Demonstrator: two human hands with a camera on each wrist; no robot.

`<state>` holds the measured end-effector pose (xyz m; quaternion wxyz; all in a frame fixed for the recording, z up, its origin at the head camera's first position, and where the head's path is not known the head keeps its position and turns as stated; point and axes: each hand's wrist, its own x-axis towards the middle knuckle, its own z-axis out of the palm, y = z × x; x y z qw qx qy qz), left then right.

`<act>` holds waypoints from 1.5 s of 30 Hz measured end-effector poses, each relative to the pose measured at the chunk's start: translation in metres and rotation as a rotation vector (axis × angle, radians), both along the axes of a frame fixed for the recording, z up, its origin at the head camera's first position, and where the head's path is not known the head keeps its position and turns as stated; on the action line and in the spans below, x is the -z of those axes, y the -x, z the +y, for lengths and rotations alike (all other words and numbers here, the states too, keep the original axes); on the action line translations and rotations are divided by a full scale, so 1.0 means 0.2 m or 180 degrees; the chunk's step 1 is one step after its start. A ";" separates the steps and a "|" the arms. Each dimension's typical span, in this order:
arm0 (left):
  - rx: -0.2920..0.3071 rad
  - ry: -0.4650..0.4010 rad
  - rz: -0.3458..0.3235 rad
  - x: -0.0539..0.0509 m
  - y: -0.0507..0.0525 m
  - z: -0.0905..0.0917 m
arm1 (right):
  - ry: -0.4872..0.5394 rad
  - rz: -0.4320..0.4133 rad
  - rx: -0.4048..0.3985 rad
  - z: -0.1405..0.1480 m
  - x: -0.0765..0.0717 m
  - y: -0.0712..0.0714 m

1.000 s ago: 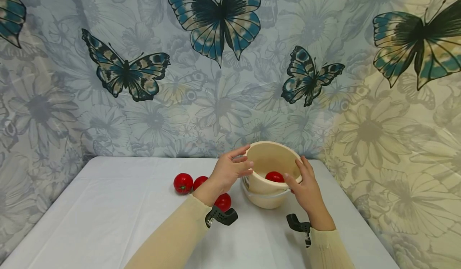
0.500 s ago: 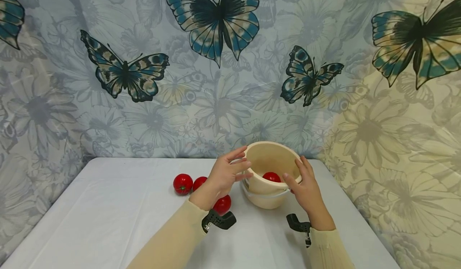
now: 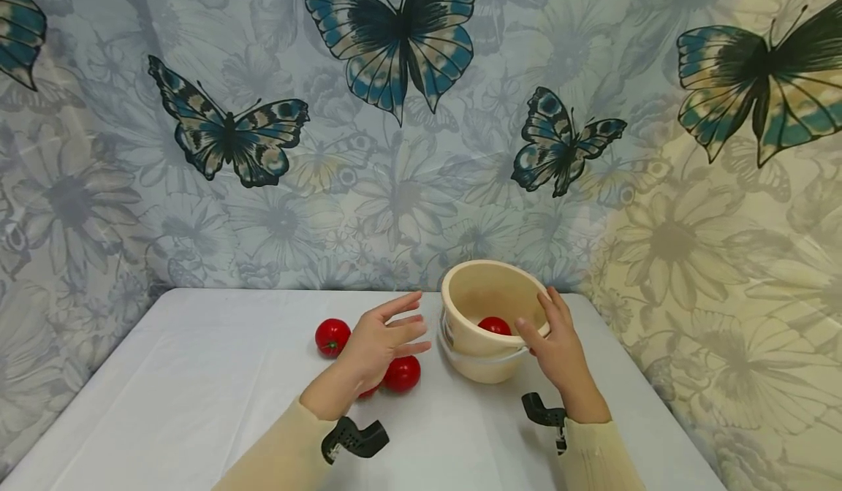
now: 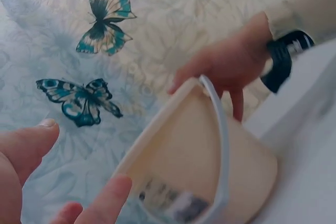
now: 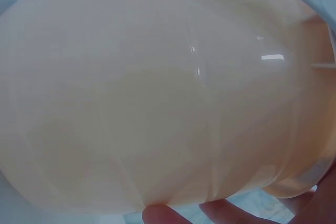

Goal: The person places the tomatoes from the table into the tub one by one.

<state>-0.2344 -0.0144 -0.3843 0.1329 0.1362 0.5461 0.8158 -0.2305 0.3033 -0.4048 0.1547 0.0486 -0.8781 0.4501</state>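
Observation:
A cream bucket [image 3: 483,370] with a pale handle stands tilted on the table, holding a red tomato [image 3: 495,326]. My right hand [image 3: 559,348] grips its right rim, thumb on the near side. In the right wrist view the bucket wall [image 5: 157,103] fills the picture, and fingertips [image 5: 163,216] show below it. To the left of the bucket and apart from it, my left hand [image 3: 375,345] hangs with spread fingers, holding nothing. Beside and beneath it lie tomatoes: one at the left [image 3: 332,337], one at the right [image 3: 402,374], and another mostly hidden by the hand.
A white cloth covers the table [image 3: 197,389]. Right behind its back edge hangs a floral backdrop [image 3: 408,206] printed with butterflies. Black wrist mounts [image 3: 355,438] sit on both wrists.
My left hand has come away from the bucket's left rim and moved left and down toward the tomatoes. The right hand keeps its hold, and the tomato in the bucket has shifted slightly left.

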 end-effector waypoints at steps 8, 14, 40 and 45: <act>-0.0220 0.0266 0.0031 0.10 -0.07 -0.36 | 0.0000 0.0012 0.0010 0.00 0.01 0.01; -0.0387 0.0374 0.0002 0.17 -0.07 -0.61 | -0.0040 0.0021 0.0024 0.01 0.02 0.01; -0.0944 0.0770 -0.0219 0.57 0.01 -1.01 | -0.0008 0.0032 0.0002 0.01 0.03 0.01; -0.0970 0.0804 -0.0104 0.59 0.03 -1.00 | -0.0010 0.0050 0.0004 0.01 0.03 0.01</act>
